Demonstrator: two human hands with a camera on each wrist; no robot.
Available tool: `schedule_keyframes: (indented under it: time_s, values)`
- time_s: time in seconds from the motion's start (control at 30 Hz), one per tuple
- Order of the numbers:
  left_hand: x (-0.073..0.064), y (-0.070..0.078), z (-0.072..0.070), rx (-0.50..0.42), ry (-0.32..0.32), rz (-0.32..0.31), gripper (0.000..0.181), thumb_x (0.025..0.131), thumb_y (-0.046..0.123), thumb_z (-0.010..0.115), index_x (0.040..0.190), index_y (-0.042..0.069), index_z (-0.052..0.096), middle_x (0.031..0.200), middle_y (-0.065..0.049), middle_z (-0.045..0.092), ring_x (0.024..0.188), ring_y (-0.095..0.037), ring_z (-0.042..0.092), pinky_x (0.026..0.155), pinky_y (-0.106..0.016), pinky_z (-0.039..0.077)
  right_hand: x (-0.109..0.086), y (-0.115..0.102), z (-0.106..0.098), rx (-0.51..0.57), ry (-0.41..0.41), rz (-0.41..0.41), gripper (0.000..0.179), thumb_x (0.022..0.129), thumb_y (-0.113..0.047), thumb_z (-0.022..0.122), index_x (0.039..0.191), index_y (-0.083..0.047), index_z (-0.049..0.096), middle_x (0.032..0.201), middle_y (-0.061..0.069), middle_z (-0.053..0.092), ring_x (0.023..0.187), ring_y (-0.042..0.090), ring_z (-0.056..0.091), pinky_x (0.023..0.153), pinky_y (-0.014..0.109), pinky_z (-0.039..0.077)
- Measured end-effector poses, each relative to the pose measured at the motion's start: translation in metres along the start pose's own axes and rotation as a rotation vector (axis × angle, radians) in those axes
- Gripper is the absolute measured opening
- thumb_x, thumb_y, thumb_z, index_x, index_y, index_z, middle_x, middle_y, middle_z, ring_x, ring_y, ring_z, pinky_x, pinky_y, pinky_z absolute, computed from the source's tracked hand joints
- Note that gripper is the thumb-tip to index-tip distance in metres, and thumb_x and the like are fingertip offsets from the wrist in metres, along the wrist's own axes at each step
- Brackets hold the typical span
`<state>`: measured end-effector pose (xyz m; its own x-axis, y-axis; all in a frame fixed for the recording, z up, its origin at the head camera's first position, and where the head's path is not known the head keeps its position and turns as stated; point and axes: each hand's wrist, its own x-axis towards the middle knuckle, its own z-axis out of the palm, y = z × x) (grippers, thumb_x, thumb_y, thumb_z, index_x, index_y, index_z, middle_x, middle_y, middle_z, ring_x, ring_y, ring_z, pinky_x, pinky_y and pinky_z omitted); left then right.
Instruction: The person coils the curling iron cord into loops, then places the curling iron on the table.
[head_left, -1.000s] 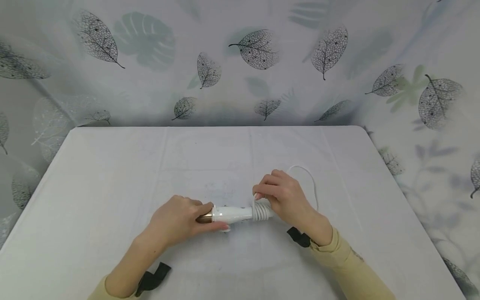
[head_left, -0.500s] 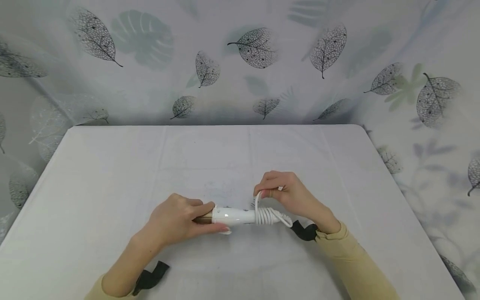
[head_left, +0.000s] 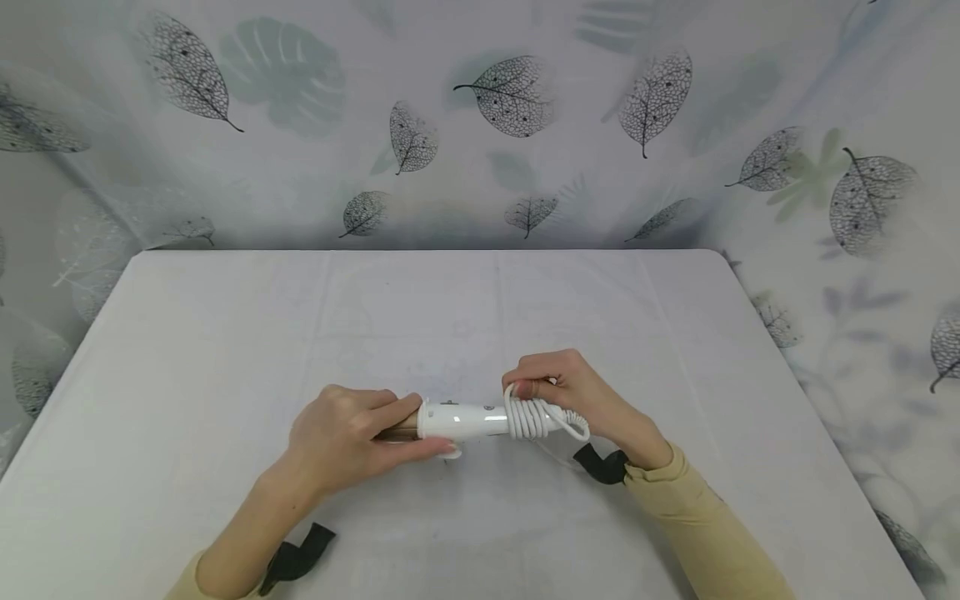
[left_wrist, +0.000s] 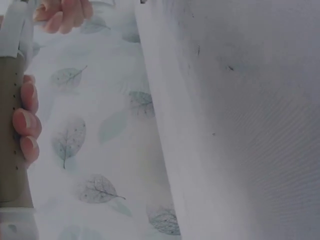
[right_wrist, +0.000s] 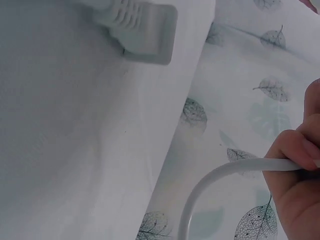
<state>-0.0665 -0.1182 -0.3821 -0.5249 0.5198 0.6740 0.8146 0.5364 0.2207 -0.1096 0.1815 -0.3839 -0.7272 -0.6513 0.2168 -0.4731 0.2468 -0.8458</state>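
A white-handled curling iron (head_left: 465,421) with a gold-brown barrel (left_wrist: 11,125) lies crosswise between my hands. My left hand (head_left: 341,435) grips it by the barrel, its thumb along the white lever near the handle. Several turns of white cord (head_left: 529,419) wrap the handle's right end. At the top of these coils, my right hand (head_left: 573,385) pinches the cord between thumb and fingers. The right wrist view shows the cord (right_wrist: 210,177) curving out of the pinch, and the white plug (right_wrist: 152,32) at the top. Most of the barrel is hidden by my left hand in the head view.
A white table (head_left: 300,308) spreads beneath both hands. Behind it hangs a leaf-patterned curtain or wall covering (head_left: 465,167). Black straps (head_left: 300,557) show by both wrists, below the yellowish sleeves' cuffs (head_left: 663,475).
My right hand has carried the cord around the handle, and the large loop seen behind the wrist earlier is gone from there. The left hand keeps its grip, with the iron shifted slightly left.
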Motion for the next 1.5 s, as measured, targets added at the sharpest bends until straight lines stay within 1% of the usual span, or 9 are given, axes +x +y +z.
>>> schedule_keyframes:
  time_s: [0.13,0.3,0.37,0.47,0.6,0.7,1.0,1.2,1.5]
  values:
    - [0.001,0.001,0.0,0.004,0.029,-0.069,0.046,0.089,0.062,0.063,0.072,0.021,0.058,0.052,0.012,0.038,0.045,0.003,0.025,0.044,-0.012,0.015,-0.001,0.001,0.003,-0.023,0.044,-0.026,0.018,0.094,0.008,0.06,0.106,0.003,0.072,0.089,0.006,0.071,0.079,0.002,0.06,0.073,0.022,0.051]
    - [0.0,0.002,0.001,0.011,0.067,-0.169,0.048,0.09,0.065,0.06,0.071,0.02,0.06,0.052,0.011,0.042,0.046,0.002,0.029,0.043,-0.012,0.017,-0.001,-0.002,0.009,0.014,0.075,0.104,0.031,0.093,0.015,0.049,0.116,0.005,0.068,0.081,0.005,0.069,0.08,0.006,0.061,0.081,0.024,0.049]
    - [0.0,0.002,0.002,0.032,0.06,-0.187,0.05,0.09,0.066,0.058,0.072,0.02,0.06,0.052,0.01,0.04,0.046,0.002,0.028,0.044,-0.013,0.017,0.0,-0.002,0.011,0.03,0.082,0.179,0.032,0.094,0.015,0.046,0.111,0.002,0.069,0.072,0.001,0.061,0.073,0.009,0.057,0.078,0.025,0.046]
    - [0.0,0.002,0.002,0.035,0.051,-0.216,0.051,0.09,0.066,0.058,0.068,0.02,0.055,0.052,0.011,0.034,0.048,0.002,0.024,0.045,-0.013,0.015,0.001,-0.004,0.012,-0.035,0.079,0.209,0.025,0.093,0.014,0.048,0.093,-0.002,0.068,0.068,-0.002,0.058,0.064,0.006,0.048,0.067,0.023,0.043]
    - [0.0,0.003,0.003,0.017,0.073,-0.258,0.05,0.09,0.064,0.06,0.065,0.022,0.05,0.054,0.012,0.028,0.051,0.004,0.021,0.047,-0.013,0.012,0.0,-0.005,0.013,-0.16,0.056,0.118,0.02,0.095,0.009,0.053,0.086,-0.006,0.063,0.067,-0.005,0.052,0.06,0.003,0.038,0.057,0.024,0.036]
    - [0.0,0.002,0.004,0.018,0.08,-0.275,0.049,0.089,0.064,0.062,0.065,0.023,0.048,0.055,0.013,0.027,0.051,0.005,0.021,0.047,-0.013,0.011,0.001,-0.005,0.015,-0.197,0.063,0.061,0.018,0.097,0.007,0.055,0.095,-0.007,0.067,0.067,-0.008,0.049,0.061,0.002,0.04,0.059,0.023,0.037]
    - [0.0,0.0,0.003,0.095,0.067,-0.344,0.051,0.087,0.066,0.063,0.062,0.023,0.049,0.057,0.016,0.021,0.051,0.005,0.016,0.046,-0.014,0.01,0.006,-0.003,0.024,-0.24,0.105,0.066,0.015,0.099,0.006,0.053,0.102,0.001,0.066,0.076,0.0,0.059,0.068,0.009,0.051,0.064,0.024,0.046]
    - [0.0,0.0,0.003,0.122,0.056,-0.374,0.05,0.088,0.065,0.064,0.065,0.021,0.056,0.056,0.015,0.02,0.05,0.004,0.016,0.046,-0.015,0.01,0.006,-0.004,0.025,-0.25,0.164,0.067,0.011,0.099,0.001,0.057,0.092,-0.003,0.065,0.075,0.007,0.062,0.065,0.007,0.056,0.062,0.023,0.051]
    - [-0.001,0.001,0.001,0.174,0.006,-0.457,0.037,0.081,0.052,0.079,0.074,0.017,0.069,0.053,0.014,0.023,0.047,0.001,0.02,0.044,-0.018,0.013,0.006,-0.005,0.029,-0.342,0.115,-0.099,0.018,0.094,0.001,0.065,0.082,-0.01,0.058,0.069,-0.002,0.053,0.06,0.0,0.04,0.055,0.019,0.039]
